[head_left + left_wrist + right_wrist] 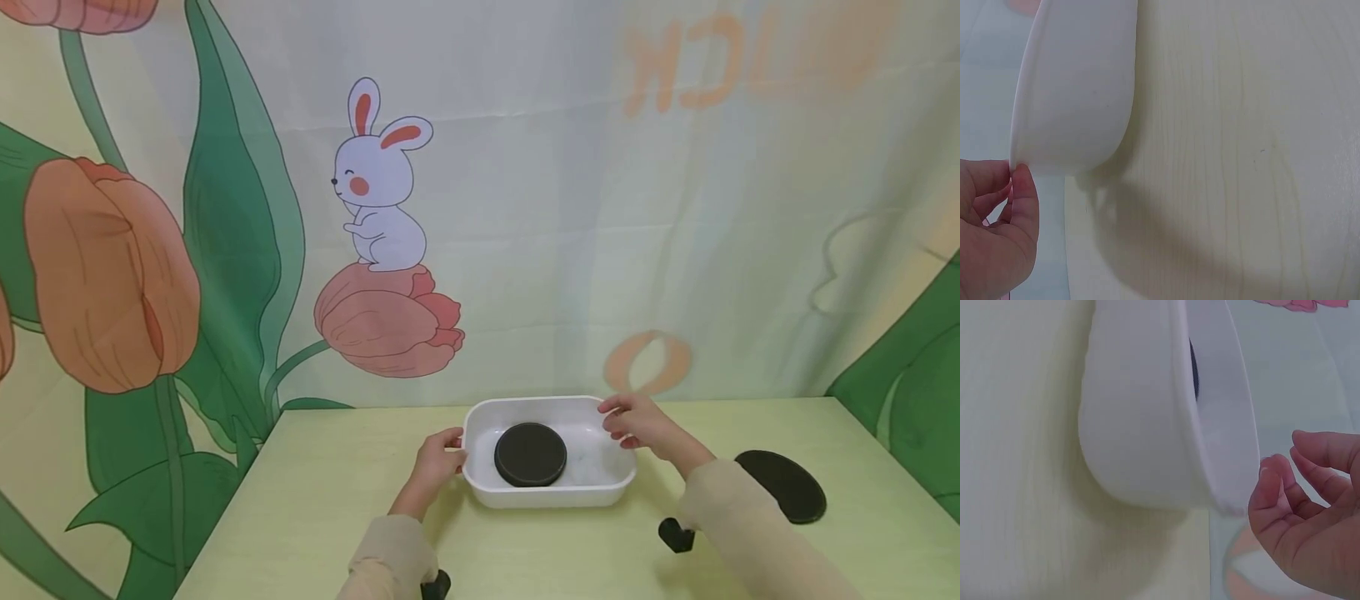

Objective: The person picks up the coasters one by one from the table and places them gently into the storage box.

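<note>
A white rectangular dish with rounded corners point(551, 497) is in front of both hands, near the table's back edge. Inside it, left of the middle, lies a round dark disc point(530, 454). My left hand point(437, 458) pinches the dish's left end; the left wrist view shows thumb and finger at the rim. My right hand point(643, 425) is at the dish's right end, its fingers overlapping the rim in the head view. In the right wrist view the fingers are loosely bent, right beside the rim, with no rim between them.
A flat dark oval piece point(787, 487) lies on the pale wood-grain table point(315, 500) at the right, partly hidden by the right sleeve. Black wrist-worn parts point(677, 535) show by the sleeves. Behind the table hangs a curtain point(540, 250) printed with tulips and a rabbit.
</note>
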Action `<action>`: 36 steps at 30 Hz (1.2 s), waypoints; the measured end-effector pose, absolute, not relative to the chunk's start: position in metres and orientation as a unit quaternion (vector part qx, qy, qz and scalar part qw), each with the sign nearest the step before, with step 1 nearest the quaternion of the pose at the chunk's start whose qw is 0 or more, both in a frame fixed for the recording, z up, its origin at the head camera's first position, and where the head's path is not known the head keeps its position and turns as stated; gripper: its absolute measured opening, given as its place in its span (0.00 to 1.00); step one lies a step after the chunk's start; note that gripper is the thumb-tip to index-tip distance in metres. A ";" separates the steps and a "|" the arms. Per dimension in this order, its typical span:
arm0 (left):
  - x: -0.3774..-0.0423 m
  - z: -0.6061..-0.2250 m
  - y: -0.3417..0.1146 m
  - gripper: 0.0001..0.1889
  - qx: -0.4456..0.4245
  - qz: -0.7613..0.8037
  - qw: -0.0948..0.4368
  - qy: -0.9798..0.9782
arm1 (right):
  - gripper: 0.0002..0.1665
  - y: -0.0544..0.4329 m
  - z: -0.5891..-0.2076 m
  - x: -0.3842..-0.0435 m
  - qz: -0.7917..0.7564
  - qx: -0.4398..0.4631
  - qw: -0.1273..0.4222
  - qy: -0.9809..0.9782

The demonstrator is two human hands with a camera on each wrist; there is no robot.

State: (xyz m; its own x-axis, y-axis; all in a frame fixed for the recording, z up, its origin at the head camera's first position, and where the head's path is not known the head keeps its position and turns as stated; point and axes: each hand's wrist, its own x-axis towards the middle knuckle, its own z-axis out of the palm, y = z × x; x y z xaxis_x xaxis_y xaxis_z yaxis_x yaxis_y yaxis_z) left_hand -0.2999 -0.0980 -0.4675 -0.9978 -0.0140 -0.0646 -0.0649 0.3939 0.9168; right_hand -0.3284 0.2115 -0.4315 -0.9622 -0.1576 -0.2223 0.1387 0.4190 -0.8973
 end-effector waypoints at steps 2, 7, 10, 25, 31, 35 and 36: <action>-0.300 -0.468 -0.098 0.23 -0.022 0.550 0.022 0.835 | 0.21 0.221 -0.429 -0.327 -0.532 -0.007 0.136 0.835; -0.300 -0.469 -0.098 0.23 -0.021 0.550 0.022 0.835 | 0.22 0.249 -0.424 -0.322 -0.523 -0.010 0.128 0.843; -0.300 -0.470 -0.098 0.22 -0.020 0.550 0.021 0.835 | 0.23 0.266 -0.421 -0.319 -0.520 -0.004 0.127 0.845; -0.300 -0.470 -0.097 0.22 -0.032 0.543 0.026 0.839 | 0.31 0.338 -0.430 -0.303 -0.504 0.031 0.130 0.853; -0.300 -0.470 -0.097 0.22 -0.029 0.547 0.024 0.837 | 0.32 0.358 -0.437 -0.301 -0.483 0.051 0.119 0.866; -0.300 -0.470 -0.097 0.23 -0.025 0.546 0.021 0.837 | 0.33 0.369 -0.445 -0.298 -0.462 0.059 0.103 0.879; -0.300 -0.470 -0.097 0.23 -0.025 0.547 0.021 0.837 | 0.33 0.371 -0.447 -0.298 -0.456 0.059 0.101 0.882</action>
